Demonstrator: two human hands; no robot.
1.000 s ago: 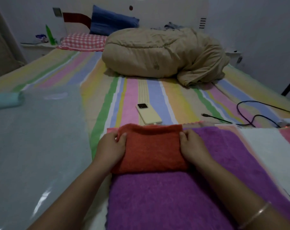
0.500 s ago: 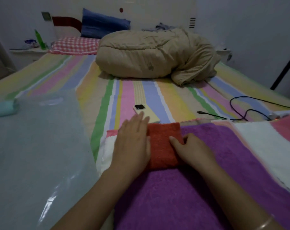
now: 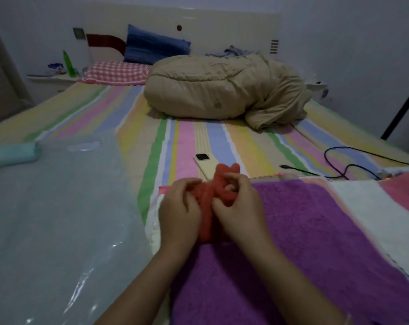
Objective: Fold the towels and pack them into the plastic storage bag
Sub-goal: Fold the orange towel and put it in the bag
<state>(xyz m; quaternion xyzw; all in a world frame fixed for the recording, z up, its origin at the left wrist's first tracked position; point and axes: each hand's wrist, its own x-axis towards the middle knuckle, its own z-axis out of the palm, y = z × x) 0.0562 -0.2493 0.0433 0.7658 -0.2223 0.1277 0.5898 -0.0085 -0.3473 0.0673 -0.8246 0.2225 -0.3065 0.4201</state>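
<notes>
Clasping the bunched orange towel between them, left hand and right hand look mid-fold, with the plastic storage bag lying flat at left and the purple towel beneath plus white towel rightward yet to fold.

Pretty clearly a bedroom at home: big bed with a striped sheet, headboard against the wall, a blue pillow and a checked pillow at the head end, a tan quilt bundled mid-bed, and a nightstand off the far left corner.
</notes>
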